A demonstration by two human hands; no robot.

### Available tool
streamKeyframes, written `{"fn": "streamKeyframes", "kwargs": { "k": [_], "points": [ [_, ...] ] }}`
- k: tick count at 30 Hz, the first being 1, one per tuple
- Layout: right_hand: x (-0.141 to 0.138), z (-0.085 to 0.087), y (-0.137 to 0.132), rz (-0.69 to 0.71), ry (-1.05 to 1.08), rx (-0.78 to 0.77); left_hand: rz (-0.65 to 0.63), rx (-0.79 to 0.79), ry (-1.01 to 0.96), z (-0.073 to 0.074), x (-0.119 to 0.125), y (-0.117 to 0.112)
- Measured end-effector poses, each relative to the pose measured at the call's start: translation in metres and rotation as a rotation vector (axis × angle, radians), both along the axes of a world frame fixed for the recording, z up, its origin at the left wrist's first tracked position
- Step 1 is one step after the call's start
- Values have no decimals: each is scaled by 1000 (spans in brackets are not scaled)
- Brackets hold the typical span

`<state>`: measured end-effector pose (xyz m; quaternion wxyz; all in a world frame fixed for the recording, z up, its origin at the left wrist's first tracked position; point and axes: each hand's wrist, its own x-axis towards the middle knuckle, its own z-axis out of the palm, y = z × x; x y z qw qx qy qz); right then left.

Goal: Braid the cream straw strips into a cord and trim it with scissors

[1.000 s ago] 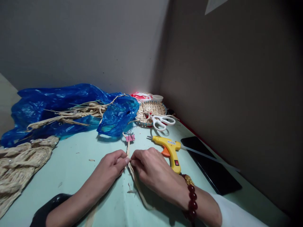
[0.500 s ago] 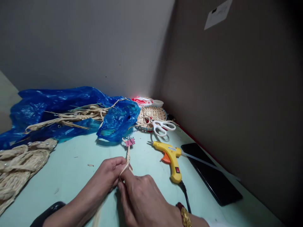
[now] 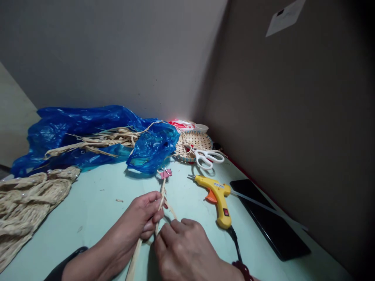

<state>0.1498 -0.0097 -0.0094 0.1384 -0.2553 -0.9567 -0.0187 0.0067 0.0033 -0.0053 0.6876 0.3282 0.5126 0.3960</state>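
In the head view, the left hand (image 3: 141,216) was found closed in a pinch on the straw braid (image 3: 163,190), thumb and fingertips nearly together. The right hand (image 3: 185,246) was curled, its fingertips hidden; a strand ran down to it, but how firmly it gripped could not be told. The braid stood at the middle of the table (image 3: 101,218), its far end held by a pink clip (image 3: 166,174). Compared with half a second earlier, the right hand had drawn back from the left fingers toward the near right, and the strands below the pinch had spread apart. In the inspector's judgement, this left the strands separated for working, with the left hand keeping the finished part tight. As to containers, the blue bag (image 3: 70,119) lay open, a bundle of loose straw (image 3: 117,137) resting in its mouth. The shallow basket (image 3: 209,139) held a small red item, not identifiable; scissors (image 3: 206,158) lay at its front rim, handles outward. The contents of the white bowl (image 3: 201,128) behind it could not be seen.
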Motion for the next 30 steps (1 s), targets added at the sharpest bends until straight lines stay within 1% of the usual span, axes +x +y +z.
{"fn": "streamKeyframes", "kwargs": {
  "k": [2,3,5,6,7,8,10,12,15,17,20,22,25,28,30],
  "points": [
    [6,13,7,-58,51,-223,12,0,-1,2,1,-1],
    [9,20,12,-132,114,-318,15,4,2,2,1,-1],
    [15,30,23,-323,278,-403,14,9,9,0,0,-1],
    [18,33,28,-386,337,-441,8,9,12,-1,0,0],
    [19,33,32,-402,376,-490,0,11,15,-2,0,1],
    [20,33,36,-381,399,-560,-8,19,23,-4,0,1],
    [20,27,39,-265,423,-725,-21,44,61,-7,0,2],
    [20,21,41,-171,446,-841,-36,66,130,-9,0,2],
    [21,13,44,-155,480,-912,-84,98,228,-11,0,0],
    [22,9,46,-176,500,-987,-116,156,306,-13,0,-2],
    [22,5,49,-229,542,-1102,-130,271,465,-14,-1,-4],
    [20,5,49,-269,569,-1111,-136,327,578,-13,-2,-5],
    [17,4,48,-305,610,-1085,-184,377,721,-9,-2,-8],
    [14,1,49,-335,672,-1107,-213,401,804,-4,-1,-13],
    [12,0,50,-349,696,-1127,-210,403,853,-1,-2,-15]
  ]
}}
